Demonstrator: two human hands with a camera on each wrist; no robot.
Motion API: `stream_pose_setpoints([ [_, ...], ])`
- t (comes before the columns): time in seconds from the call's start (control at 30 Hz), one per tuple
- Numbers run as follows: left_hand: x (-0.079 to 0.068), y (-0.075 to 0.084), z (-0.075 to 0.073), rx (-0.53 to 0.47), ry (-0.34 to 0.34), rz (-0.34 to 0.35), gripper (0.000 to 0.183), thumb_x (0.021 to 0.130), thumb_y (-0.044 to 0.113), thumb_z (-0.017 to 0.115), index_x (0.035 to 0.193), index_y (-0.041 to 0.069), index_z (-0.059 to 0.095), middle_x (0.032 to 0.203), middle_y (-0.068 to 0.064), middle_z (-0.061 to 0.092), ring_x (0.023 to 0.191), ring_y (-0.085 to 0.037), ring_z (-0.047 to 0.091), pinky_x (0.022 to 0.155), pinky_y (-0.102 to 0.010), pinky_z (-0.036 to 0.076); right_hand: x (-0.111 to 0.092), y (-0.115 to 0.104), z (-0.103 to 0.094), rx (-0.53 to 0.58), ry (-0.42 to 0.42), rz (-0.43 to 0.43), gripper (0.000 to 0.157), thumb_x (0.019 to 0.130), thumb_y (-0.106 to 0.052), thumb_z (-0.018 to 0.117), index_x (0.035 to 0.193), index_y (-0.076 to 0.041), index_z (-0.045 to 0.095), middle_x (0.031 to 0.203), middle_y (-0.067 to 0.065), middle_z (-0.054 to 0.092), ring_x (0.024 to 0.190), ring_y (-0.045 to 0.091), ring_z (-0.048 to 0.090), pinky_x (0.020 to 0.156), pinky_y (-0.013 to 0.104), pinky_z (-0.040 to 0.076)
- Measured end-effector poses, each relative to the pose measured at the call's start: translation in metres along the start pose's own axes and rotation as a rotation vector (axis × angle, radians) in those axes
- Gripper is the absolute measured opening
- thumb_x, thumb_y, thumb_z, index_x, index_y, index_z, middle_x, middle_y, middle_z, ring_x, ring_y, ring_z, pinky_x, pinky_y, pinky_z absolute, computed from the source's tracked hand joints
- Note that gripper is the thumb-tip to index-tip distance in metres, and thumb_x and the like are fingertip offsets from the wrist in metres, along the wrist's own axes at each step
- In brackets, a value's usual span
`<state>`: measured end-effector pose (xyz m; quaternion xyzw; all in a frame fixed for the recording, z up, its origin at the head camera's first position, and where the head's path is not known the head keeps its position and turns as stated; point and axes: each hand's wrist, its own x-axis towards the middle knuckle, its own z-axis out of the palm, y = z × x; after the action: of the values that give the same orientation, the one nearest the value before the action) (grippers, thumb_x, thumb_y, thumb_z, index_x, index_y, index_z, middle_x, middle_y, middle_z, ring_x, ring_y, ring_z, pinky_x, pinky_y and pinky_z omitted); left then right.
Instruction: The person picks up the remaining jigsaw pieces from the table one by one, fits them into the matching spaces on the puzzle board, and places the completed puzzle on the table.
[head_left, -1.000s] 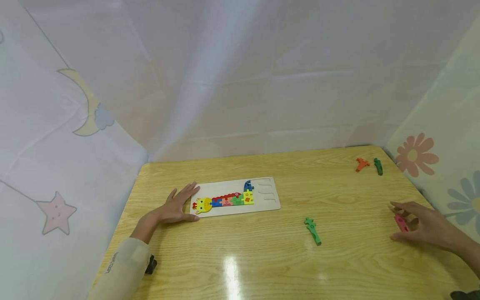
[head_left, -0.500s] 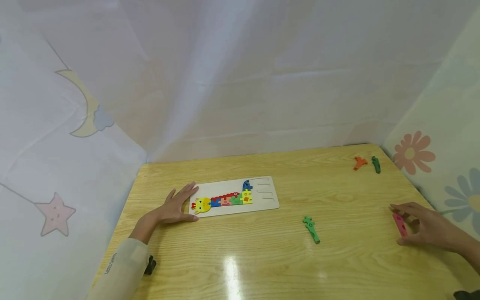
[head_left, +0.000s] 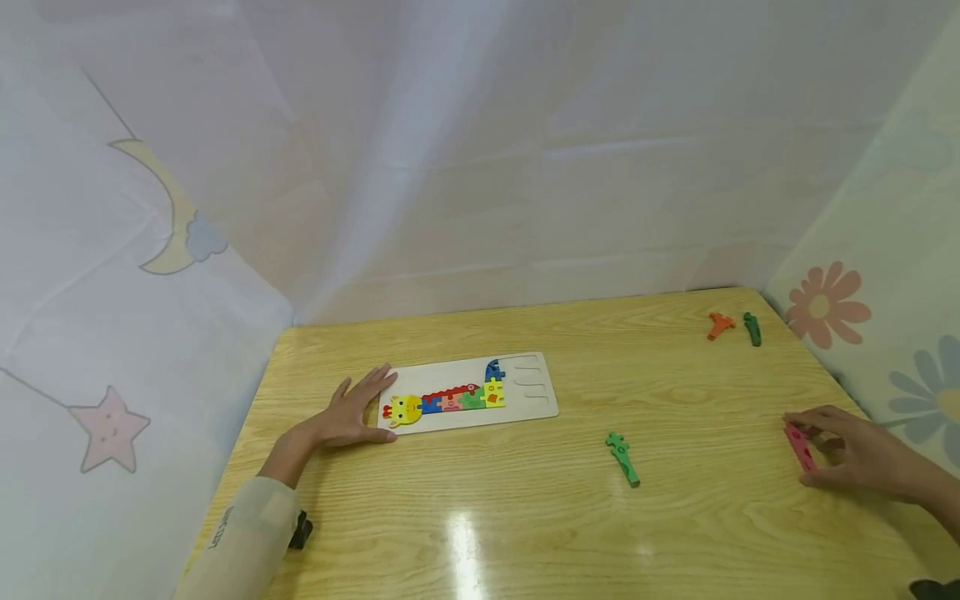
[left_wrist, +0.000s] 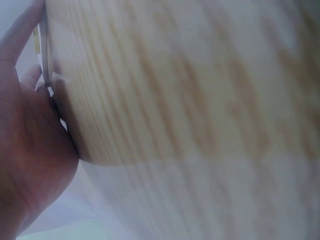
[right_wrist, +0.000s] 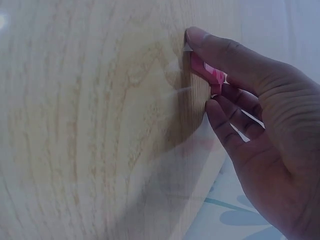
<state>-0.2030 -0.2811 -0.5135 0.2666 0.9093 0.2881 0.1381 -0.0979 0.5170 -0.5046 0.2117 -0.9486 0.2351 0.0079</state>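
Note:
A white puzzle board (head_left: 525, 387) with a giraffe head and several coloured pieces set in it lies on the table, its right end showing bare leg outlines. My left hand (head_left: 352, 412) rests at the board's left end, thumb at the near edge and straight fingers at the far edge. On the right side, my right hand (head_left: 862, 450) pinches a pink puzzle piece (head_left: 800, 447) between thumb and fingers. In the right wrist view the pink piece (right_wrist: 206, 70) sits low over the wood, partly covered by the thumb.
A light green puzzle piece (head_left: 622, 458) lies between the board and my right hand. An orange piece (head_left: 720, 326) and a dark green piece (head_left: 752, 329) lie near the table's far right corner. Fabric walls (head_left: 480, 167) stand along the back and sides.
My right thumb and fingers have closed in on the ends of the pink puzzle piece. The view has shifted slightly. My left hand and the board stay put.

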Motion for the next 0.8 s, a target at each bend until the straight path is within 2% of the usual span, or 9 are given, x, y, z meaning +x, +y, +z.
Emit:
stream_pose_setpoints([
  [0.2,-0.001,-0.004,0.002,-0.011,0.027,0.04,0.108,0.088,0.057,0.08,0.169,0.011,0.026,0.177,-0.017,0.013,0.163,-0.042,0.009,0.12,-0.074,-0.006,0.0,0.002,-0.002,0.075,-0.04,0.028,0.079,0.07,-0.009,0.098,0.136,0.011,0.059,0.131,-0.043,0.038,0.1,-0.016,0.053,0.071,0.016,0.056],
  [0.33,-0.001,-0.006,0.002,-0.026,0.035,0.054,0.108,0.088,0.057,0.08,0.169,0.01,0.026,0.177,-0.017,0.012,0.163,-0.042,0.008,0.119,-0.074,-0.008,0.002,0.004,-0.002,0.124,-0.04,-0.007,0.076,0.071,-0.003,0.097,0.133,0.015,0.058,0.132,-0.042,0.043,0.102,-0.016,0.055,0.074,0.011,0.054],
  [0.43,0.0,-0.01,0.004,-0.007,0.026,0.028,0.109,0.088,0.058,0.08,0.17,0.013,0.024,0.178,-0.014,0.011,0.163,-0.04,0.008,0.121,-0.072,-0.008,0.004,0.006,-0.002,0.141,-0.036,-0.047,0.073,0.071,0.0,0.095,0.132,0.015,0.059,0.132,-0.041,0.045,0.102,-0.015,0.056,0.075,0.008,0.052],
  [0.6,0.003,-0.016,0.007,0.026,-0.001,-0.023,0.109,0.088,0.06,0.08,0.171,0.019,0.022,0.179,-0.006,0.008,0.164,-0.035,0.007,0.125,-0.066,-0.01,0.005,0.005,-0.001,0.137,-0.029,-0.036,0.071,0.07,0.0,0.096,0.129,0.015,0.06,0.129,-0.041,0.047,0.101,-0.015,0.056,0.075,0.007,0.051],
  [0.8,0.002,-0.016,0.006,0.017,0.003,-0.007,0.109,0.088,0.059,0.079,0.171,0.017,0.022,0.179,-0.009,0.009,0.164,-0.037,0.007,0.123,-0.069,-0.009,0.009,0.0,0.001,0.087,-0.018,0.015,0.07,0.068,-0.008,0.099,0.125,0.014,0.065,0.123,-0.043,0.047,0.099,-0.019,0.057,0.074,0.003,0.048],
])
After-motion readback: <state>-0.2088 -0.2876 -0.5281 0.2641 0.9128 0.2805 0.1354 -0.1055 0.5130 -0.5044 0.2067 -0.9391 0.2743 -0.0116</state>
